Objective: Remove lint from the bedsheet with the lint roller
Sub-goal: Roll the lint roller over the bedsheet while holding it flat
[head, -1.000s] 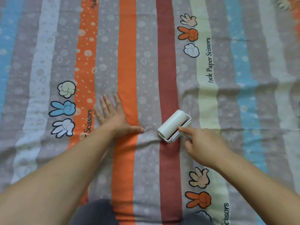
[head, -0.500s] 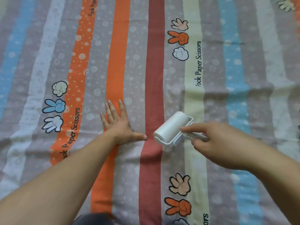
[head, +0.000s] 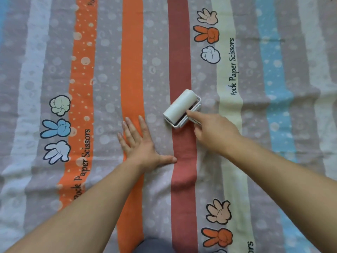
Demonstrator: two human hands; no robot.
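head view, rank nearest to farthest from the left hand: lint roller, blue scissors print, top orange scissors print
1. lint roller: just up and to the right of the left hand.
2. blue scissors print: off to the left, beyond the dotted orange stripe.
3. top orange scissors print: far up on the right.

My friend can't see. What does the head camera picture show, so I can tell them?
Seen from above, a right hand holds a white lint roller on the dark red stripe of a striped bedsheet printed with cartoon hands. The left hand lies flat on the sheet beside it, fingers spread.
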